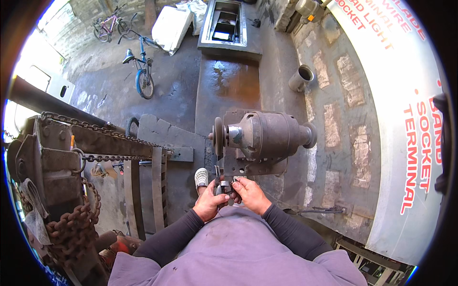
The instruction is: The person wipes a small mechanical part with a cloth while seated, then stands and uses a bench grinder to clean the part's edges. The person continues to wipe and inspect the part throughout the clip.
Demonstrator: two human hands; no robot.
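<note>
A bench grinder (270,134) with a wheel at each end stands on a metal plate in front of me. My left hand (212,201) is closed around a metal tool (217,184) that points up towards the grinder's left wheel (218,136); its exact kind is unclear. My right hand (249,195) pinches a small metal part (234,181) between thumb and fingers, close beside the left hand. A short metal cylinder (224,183) shows between the two hands. Fingers hide much of what is held. Both hands are just below the plate's near edge.
On the left stands a steel frame (57,157) with rusty chains (73,228). A blue bicycle (143,68) is farther off at the upper left. A metal mug-like container (301,78) lies by the right wall, and a printed banner (404,143) borders the right side.
</note>
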